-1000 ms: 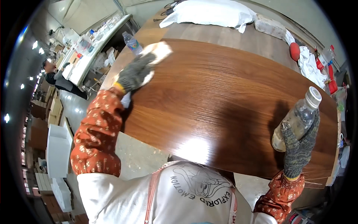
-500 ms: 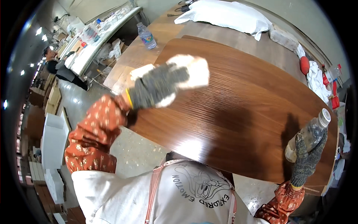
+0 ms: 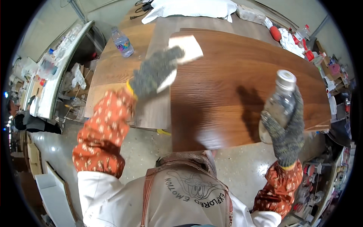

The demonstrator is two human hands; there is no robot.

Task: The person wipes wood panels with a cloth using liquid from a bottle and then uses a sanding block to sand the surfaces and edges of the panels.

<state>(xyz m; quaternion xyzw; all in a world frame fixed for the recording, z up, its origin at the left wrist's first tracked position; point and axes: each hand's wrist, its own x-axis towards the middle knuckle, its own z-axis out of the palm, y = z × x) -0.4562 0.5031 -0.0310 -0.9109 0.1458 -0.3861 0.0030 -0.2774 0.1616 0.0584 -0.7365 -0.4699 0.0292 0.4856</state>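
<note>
My left hand [image 3: 155, 72], in a grey knitted glove, is closed round a folded white cloth [image 3: 192, 48] over the left edge of a brown wood-grain panel [image 3: 227, 72]. Whether the cloth touches the panel I cannot tell. In my right hand [image 3: 288, 132], gloved the same way, is a clear plastic bottle [image 3: 281, 99] with a white cap, held upright near the panel's right front. What liquid is in it is hard to make out. The panel lies on a wooden table [image 3: 151, 109].
A labelled water bottle [image 3: 123, 43] stands at the table's far left. White sheeting [image 3: 189, 8], a wrapped block [image 3: 250, 14] and a red oval object [image 3: 275, 34] line the back. Left, a person [image 3: 32, 122] stands by a cluttered white bench [image 3: 49, 85]. Shelves [image 3: 321, 181] hold goods at right.
My view has swung to the right. My left hand has drawn toward the panel's left edge with the cloth. The bottle in my right hand now appears nearer the middle and more upright.
</note>
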